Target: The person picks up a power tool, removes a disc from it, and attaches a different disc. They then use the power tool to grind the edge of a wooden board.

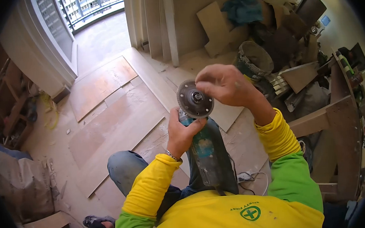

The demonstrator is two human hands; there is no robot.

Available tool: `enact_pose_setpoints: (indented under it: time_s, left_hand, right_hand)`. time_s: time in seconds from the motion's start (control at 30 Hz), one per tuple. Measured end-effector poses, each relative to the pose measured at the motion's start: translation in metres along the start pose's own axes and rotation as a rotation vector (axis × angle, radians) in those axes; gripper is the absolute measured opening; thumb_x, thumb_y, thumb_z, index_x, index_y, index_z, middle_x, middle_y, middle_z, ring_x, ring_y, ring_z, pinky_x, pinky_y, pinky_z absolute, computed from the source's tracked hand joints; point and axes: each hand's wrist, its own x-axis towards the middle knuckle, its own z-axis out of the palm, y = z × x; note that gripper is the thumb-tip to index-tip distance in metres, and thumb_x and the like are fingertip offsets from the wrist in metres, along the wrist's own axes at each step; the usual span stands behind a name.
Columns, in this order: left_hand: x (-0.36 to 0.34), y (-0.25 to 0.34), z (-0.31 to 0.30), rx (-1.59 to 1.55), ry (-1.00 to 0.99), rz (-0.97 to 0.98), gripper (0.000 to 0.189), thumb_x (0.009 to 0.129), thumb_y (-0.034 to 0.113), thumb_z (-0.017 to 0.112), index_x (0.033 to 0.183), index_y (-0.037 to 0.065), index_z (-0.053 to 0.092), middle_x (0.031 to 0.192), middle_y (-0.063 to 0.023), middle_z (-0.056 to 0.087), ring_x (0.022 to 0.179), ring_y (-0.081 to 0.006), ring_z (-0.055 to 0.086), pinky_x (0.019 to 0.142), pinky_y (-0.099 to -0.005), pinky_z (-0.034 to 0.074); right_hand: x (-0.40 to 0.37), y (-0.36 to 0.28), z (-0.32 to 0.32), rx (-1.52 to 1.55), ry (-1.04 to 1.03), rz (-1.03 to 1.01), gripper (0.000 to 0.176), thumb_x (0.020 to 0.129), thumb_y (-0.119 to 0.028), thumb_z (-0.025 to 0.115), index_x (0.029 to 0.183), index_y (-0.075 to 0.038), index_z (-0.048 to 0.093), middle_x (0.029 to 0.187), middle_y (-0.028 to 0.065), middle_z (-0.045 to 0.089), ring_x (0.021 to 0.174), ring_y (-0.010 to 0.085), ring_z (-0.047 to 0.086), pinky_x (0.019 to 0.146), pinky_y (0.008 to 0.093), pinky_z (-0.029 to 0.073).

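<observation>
An angle grinder [209, 161] lies along my lap, its teal and dark body tilted with the head pointing away from me. A round diamond cutting disc [189, 108] with small holes and a toothed rim is on its head, facing up, with a nut at its centre. My left hand [181, 133] is wrapped round the grinder just below the disc. With curled fingers, my right hand [229, 85] grips the upper right rim of the disc, the thumb over its face. The fingertips behind the disc are hidden.
Large tiles [104, 85] lie on the dusty floor ahead. A bucket [255, 59] stands at the right among stacked boards and rubble. A wooden frame [341, 120] is close on my right. A cable [258, 174] runs beside my leg. Another person's foot [97, 220] shows lower left.
</observation>
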Motion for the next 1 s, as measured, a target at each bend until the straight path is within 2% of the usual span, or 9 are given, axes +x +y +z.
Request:
enact_pose_setpoints:
  time_s: [0.13,0.23,0.3,0.4,0.5,0.6,0.73,0.93,1.0]
  left_hand:
    - [-0.001,-0.002,0.002,-0.020,0.001,0.007,0.067,0.079,0.036,0.085,0.122,0.000,0.050,0.108,-0.0102,0.065,0.097,-0.0174,0.065,0.086,-0.0302,0.055]
    - [-0.004,0.003,0.002,-0.008,-0.005,-0.009,0.068,0.078,0.038,0.085,0.122,0.000,0.049,0.108,-0.0106,0.064,0.097,-0.0177,0.065,0.086,-0.0305,0.055]
    - [-0.005,0.006,0.001,0.007,-0.012,-0.023,0.068,0.078,0.038,0.085,0.122,0.000,0.049,0.107,-0.0107,0.064,0.096,-0.0179,0.065,0.086,-0.0308,0.055]
    - [-0.004,0.003,0.002,-0.003,0.005,-0.006,0.067,0.078,0.038,0.085,0.121,0.001,0.049,0.107,-0.0106,0.064,0.095,-0.0175,0.066,0.085,-0.0306,0.056]
    - [-0.003,0.003,0.001,0.005,0.005,-0.014,0.066,0.078,0.038,0.085,0.120,0.001,0.049,0.106,-0.0106,0.064,0.093,-0.0172,0.066,0.085,-0.0305,0.056]
    - [-0.005,0.005,0.001,-0.045,-0.006,-0.025,0.066,0.078,0.038,0.085,0.119,0.001,0.050,0.107,-0.0106,0.064,0.093,-0.0171,0.066,0.084,-0.0305,0.056]
    - [-0.004,0.000,0.001,-0.025,0.004,-0.005,0.066,0.078,0.037,0.085,0.120,0.001,0.050,0.107,-0.0105,0.064,0.093,-0.0169,0.066,0.084,-0.0303,0.056]
    - [-0.004,0.002,0.002,-0.062,-0.010,-0.022,0.067,0.078,0.037,0.085,0.122,0.001,0.049,0.108,-0.0104,0.064,0.094,-0.0167,0.066,0.085,-0.0299,0.056]
    - [-0.005,0.003,0.002,-0.055,-0.018,-0.032,0.068,0.078,0.036,0.086,0.122,0.001,0.049,0.108,-0.0103,0.064,0.094,-0.0166,0.066,0.085,-0.0300,0.056]
  right_hand:
    - [-0.009,-0.014,0.000,-0.209,-0.158,0.059,0.023,0.086,-0.015,0.076,0.102,0.001,0.073,0.103,0.0162,0.071,0.099,0.0260,0.068,0.085,0.0365,0.055]
    - [-0.009,-0.009,0.002,-0.312,-0.133,-0.150,0.022,0.084,-0.010,0.075,0.104,0.001,0.072,0.103,0.0161,0.071,0.101,0.0285,0.067,0.087,0.0376,0.054]
    - [-0.007,-0.003,0.000,-0.074,-0.165,-0.467,0.026,0.082,-0.005,0.072,0.108,-0.001,0.072,0.105,0.0158,0.070,0.105,0.0308,0.064,0.091,0.0391,0.053]
    - [-0.014,-0.008,0.000,-0.330,0.008,-0.364,0.029,0.082,0.000,0.069,0.110,-0.003,0.072,0.108,0.0156,0.070,0.110,0.0325,0.063,0.094,0.0395,0.051]
    - [-0.020,-0.008,0.007,-0.396,-0.056,-0.424,0.030,0.082,0.003,0.065,0.110,-0.003,0.072,0.109,0.0155,0.070,0.110,0.0338,0.063,0.094,0.0406,0.051]
    - [-0.023,-0.013,0.008,-0.151,0.013,-0.491,0.031,0.082,0.004,0.065,0.112,-0.003,0.071,0.110,0.0161,0.071,0.111,0.0341,0.063,0.096,0.0410,0.051]
    - [-0.025,-0.005,0.010,-0.345,0.076,-0.290,0.034,0.082,0.004,0.066,0.115,-0.003,0.071,0.113,0.0162,0.071,0.111,0.0338,0.063,0.097,0.0409,0.052]
    - [-0.025,-0.005,0.015,-0.213,0.100,-0.471,0.034,0.084,-0.006,0.074,0.117,-0.003,0.071,0.111,0.0170,0.071,0.105,0.0336,0.067,0.094,0.0400,0.054]
    - [-0.026,-0.012,0.016,-0.168,0.073,-0.082,0.030,0.083,-0.014,0.075,0.111,-0.003,0.073,0.112,0.0177,0.072,0.104,0.0329,0.069,0.092,0.0402,0.056]
